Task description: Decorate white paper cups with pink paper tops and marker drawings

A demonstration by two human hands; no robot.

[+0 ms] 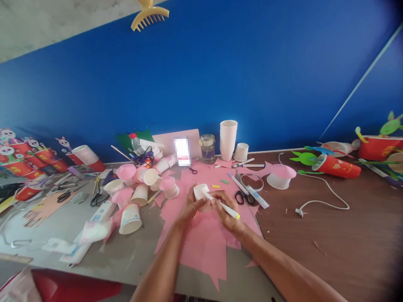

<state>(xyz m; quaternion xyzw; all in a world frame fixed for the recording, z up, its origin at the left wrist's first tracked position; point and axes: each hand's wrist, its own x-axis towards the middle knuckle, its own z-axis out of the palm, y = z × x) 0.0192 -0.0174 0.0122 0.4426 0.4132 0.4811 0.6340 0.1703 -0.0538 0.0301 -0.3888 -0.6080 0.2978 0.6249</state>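
My left hand [192, 206] is closed around a white paper cup [200, 191], held over the pink paper [203, 247]. In my right hand [227, 212] is a white marker pen [225, 206] with a yellow end, its other end pointing at the cup wall. Whether the tip touches the cup I cannot tell. A yellow cap [215, 186] and a green cap [224, 181] lie just beyond my hands. To the right are black-handled scissors [244, 198] and a glue tube [257, 196].
Several paper cups with pink paper tops [171, 189] crowd the left. A cup stack [228, 140] and a glass jar [208, 148] stand by the blue wall. A white cable [330, 206] and red cups [340, 166] lie at right. A power strip [91, 230] sits at left.
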